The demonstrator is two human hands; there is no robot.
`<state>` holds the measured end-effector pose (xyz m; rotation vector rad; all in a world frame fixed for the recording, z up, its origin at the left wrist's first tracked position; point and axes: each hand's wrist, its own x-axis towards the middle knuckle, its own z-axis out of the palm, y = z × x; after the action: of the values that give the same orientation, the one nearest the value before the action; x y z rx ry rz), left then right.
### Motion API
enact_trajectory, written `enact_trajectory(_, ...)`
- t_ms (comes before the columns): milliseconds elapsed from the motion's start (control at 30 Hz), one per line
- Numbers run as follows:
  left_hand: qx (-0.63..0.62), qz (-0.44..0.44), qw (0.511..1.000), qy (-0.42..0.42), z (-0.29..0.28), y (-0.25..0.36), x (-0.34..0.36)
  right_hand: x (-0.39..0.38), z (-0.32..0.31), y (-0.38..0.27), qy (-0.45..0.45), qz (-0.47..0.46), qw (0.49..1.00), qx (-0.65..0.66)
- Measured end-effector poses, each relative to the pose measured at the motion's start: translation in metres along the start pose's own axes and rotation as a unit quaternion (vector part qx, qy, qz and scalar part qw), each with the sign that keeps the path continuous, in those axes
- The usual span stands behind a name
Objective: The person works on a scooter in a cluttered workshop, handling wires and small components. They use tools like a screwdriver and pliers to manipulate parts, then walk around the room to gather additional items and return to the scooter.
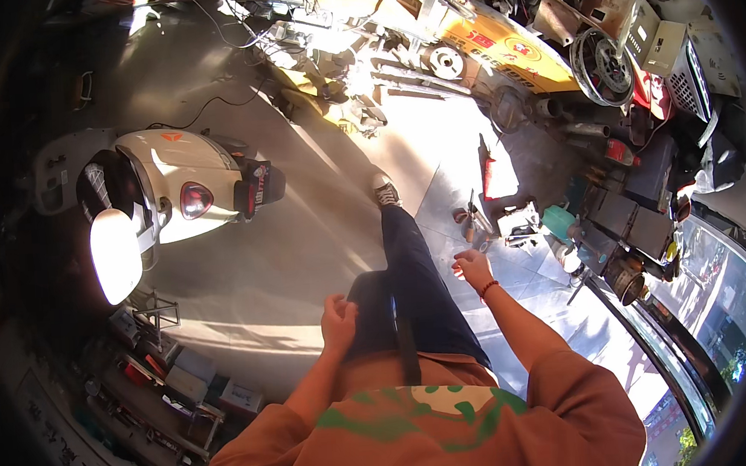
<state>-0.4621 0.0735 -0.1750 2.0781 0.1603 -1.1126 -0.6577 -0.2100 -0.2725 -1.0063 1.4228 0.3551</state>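
Observation:
My left hand (pixel 339 322) hangs beside my left thigh, fingers loosely bent and apart, holding nothing I can see. My right hand (pixel 474 269), with a beaded bracelet at the wrist, is held out beside my dark-trousered leg (pixel 409 265), its fingers half curled and apart with nothing visible in them. My shoe (pixel 385 189) is on the sunlit grey floor (pixel 305 246). Nearest my right hand are small metal tools and parts (pixel 475 227) on the floor, with a green container (pixel 558 222) a little farther right.
A cream scooter (pixel 148 178) stands at the left. Cluttered metal parts, a wheel (pixel 602 65) and a yellow signboard (pixel 507 50) line the back and right. Shelves with boxes (pixel 189 372) are at lower left, glass panes (pixel 709 281) at right. A cable (pixel 203 107) crosses the floor.

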Motion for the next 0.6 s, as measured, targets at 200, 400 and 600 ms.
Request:
enact_trajectory(200,0.023,0.051,0.998,0.017,0.001,0.019,0.073,0.130,0.105,-0.156,-0.064,-0.138,0.979,-0.137)
enact_trajectory(400,-0.012,-0.029,0.999,0.009,0.005,0.001,0.119,0.272,0.212,-0.256,-0.041,-0.249,0.912,-0.324)
enact_trajectory(600,-0.092,-0.062,0.994,-0.016,-0.023,0.025,0.167,0.353,0.286,-0.295,-0.085,-0.275,0.807,-0.515)
